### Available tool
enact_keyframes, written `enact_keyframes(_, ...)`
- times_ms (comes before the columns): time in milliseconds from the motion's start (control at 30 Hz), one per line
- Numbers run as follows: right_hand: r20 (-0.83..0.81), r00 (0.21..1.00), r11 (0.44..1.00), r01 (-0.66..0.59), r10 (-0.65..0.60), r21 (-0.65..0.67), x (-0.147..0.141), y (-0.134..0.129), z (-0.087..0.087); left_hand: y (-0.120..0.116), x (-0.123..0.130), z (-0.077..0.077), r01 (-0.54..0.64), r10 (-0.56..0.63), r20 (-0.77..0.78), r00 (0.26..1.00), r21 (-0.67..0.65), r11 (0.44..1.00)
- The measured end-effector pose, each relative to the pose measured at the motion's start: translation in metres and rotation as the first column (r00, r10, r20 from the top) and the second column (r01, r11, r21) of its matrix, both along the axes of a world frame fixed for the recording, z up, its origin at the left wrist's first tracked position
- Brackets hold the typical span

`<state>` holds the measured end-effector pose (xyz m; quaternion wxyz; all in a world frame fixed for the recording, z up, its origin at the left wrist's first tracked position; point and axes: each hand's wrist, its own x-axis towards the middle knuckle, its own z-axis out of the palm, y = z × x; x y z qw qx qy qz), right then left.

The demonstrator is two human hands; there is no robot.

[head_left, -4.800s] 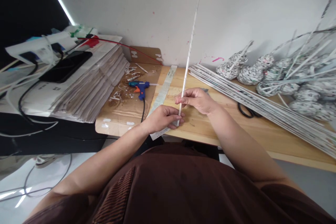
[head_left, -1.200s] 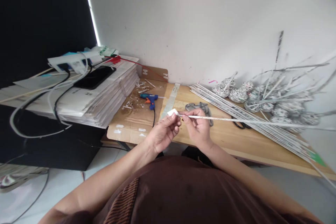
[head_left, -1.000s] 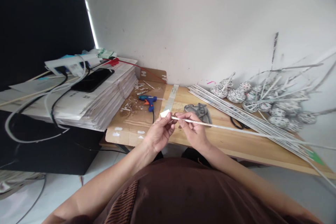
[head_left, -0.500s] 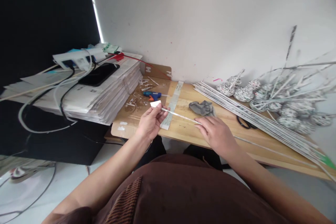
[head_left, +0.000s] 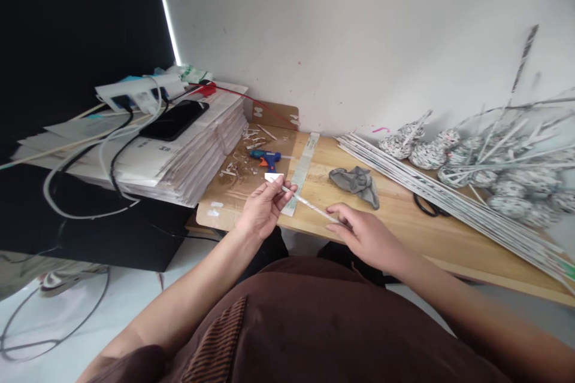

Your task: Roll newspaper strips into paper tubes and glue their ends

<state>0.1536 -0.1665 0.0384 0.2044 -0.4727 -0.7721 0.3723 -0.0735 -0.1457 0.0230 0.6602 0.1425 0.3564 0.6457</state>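
Note:
A thin rolled paper stick (head_left: 309, 204) slants between my two hands above the table's front edge. My left hand (head_left: 265, 209) pinches its upper end between thumb and fingers, where a small white paper flap (head_left: 273, 177) sticks out. Around the lower part of the stick, the thumb and fingers of my right hand (head_left: 359, 230) are closed; the stick's far end is hidden there. Just beyond my left hand lies a blue glue gun (head_left: 267, 159) with an orange trigger. A grey crumpled cloth (head_left: 354, 184) rests beyond my right hand.
A long paper strip (head_left: 303, 170) lies across the wooden table (head_left: 395, 221). Cardboard (head_left: 233, 191) with paper scraps is at left, beside a tall paper stack (head_left: 197, 161) bearing a phone (head_left: 175, 119) and power strip (head_left: 139, 93). Rolled sticks (head_left: 440, 200), black-handled scissors (head_left: 426, 206) and woven paper shapes (head_left: 431, 152) lie right.
The length of stick that stretched right past my right hand across the table no longer shows. My right hand has dropped slightly and its fingers are bent differently. The view has shifted a little.

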Motion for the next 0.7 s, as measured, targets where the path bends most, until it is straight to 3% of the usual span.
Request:
enact_keyframes(33, 0.033, 0.999, 0.991, -0.007, 0.003, 0.134, -0.004, 0.0, -0.001, 0.0, 0.001, -0.001, 0.001, -0.001, -0.002, 1.0, 0.004, 1.0)
enact_keyframes(67, 0.039, 0.999, 0.982, -0.014, 0.007, 0.187, -0.007, 0.001, -0.001, 0.0, 0.001, -0.001, 0.002, -0.002, -0.004, 1.0, 0.01, 1.0)
enact_keyframes(100, 0.017, 1.0, 0.99, -0.018, 0.015, 0.143, -0.01, 0.001, -0.002, 0.0, 0.001, -0.001, 0.005, -0.005, -0.006, 1.0, 0.019, 1.0)
enact_keyframes(167, -0.108, 0.994, 0.985, -0.039, 0.021, -0.169, -0.01, 0.004, -0.003, -0.001, -0.001, 0.0, 0.02, -0.02, -0.008, 1.0, 0.032, 0.999)
enact_keyframes(200, -0.189, 0.982, 0.927, -0.082, 0.012, -0.367, -0.009, 0.006, -0.003, -0.002, -0.002, 0.0, 0.031, -0.031, -0.007, 0.999, 0.034, 0.999)
enact_keyframes(233, -0.261, 0.965, 0.835, -0.142, -0.002, -0.532, -0.007, 0.008, -0.004, -0.003, -0.002, 0.0, 0.042, -0.042, -0.003, 0.999, 0.033, 0.999)
enact_keyframes(267, -0.312, 0.95, 0.743, -0.199, -0.014, -0.639, -0.005, 0.01, -0.005, -0.003, -0.003, -0.001, 0.048, -0.048, 0.002, 0.999, 0.031, 0.998)
enact_keyframes(300, -0.333, 0.943, 0.689, -0.232, -0.015, -0.687, -0.004, 0.011, -0.005, -0.004, -0.003, -0.002, 0.047, -0.048, 0.007, 0.999, 0.026, 0.999)
enact_keyframes(333, -0.321, 0.947, 0.692, -0.232, 0.001, -0.683, -0.004, 0.011, -0.006, -0.004, -0.002, -0.003, 0.042, -0.042, 0.012, 0.999, 0.021, 0.999)
enact_keyframes(367, -0.279, 0.96, 0.751, -0.206, 0.03, -0.627, -0.006, 0.011, -0.006, -0.004, -0.001, -0.005, 0.033, -0.033, 0.015, 0.999, 0.017, 0.999)
enact_keyframes(433, -0.135, 0.987, 0.928, -0.13, 0.088, -0.348, -0.013, 0.009, -0.006, -0.003, 0.001, -0.008, 0.017, -0.017, 0.018, 1.0, 0.007, 1.0)
enact_keyframes(467, -0.064, 0.993, 0.981, -0.104, 0.095, -0.163, -0.017, 0.008, -0.006, -0.003, 0.002, -0.009, 0.012, -0.012, 0.019, 1.0, 0.004, 1.0)
enact_keyframes(533, 0.005, 0.997, 0.993, -0.082, 0.082, 0.08, -0.025, 0.006, -0.006, -0.003, 0.003, -0.011, 0.012, -0.012, 0.019, 1.0, 0.006, 1.0)
enact_keyframes(567, -0.012, 0.997, 0.994, -0.079, 0.08, 0.07, -0.028, 0.006, -0.006, -0.003, 0.003, -0.011, 0.014, -0.015, 0.019, 1.0, 0.009, 1.0)
enact_keyframes(633, -0.141, 0.986, 0.971, -0.119, 0.091, -0.208, -0.029, 0.007, -0.008, -0.004, 0.002, -0.01, 0.029, -0.029, 0.021, 0.999, 0.013, 0.999)
enact_keyframes(667, -0.235, 0.968, 0.901, -0.176, 0.086, -0.396, -0.029, 0.009, -0.009, -0.004, 0.001, -0.01, 0.04, -0.04, 0.026, 0.999, 0.013, 0.999)
enact_keyframes(700, -0.324, 0.944, 0.797, -0.246, 0.066, -0.552, -0.028, 0.01, -0.01, -0.005, 0.0, -0.009, 0.05, -0.05, 0.032, 0.998, 0.01, 0.999)
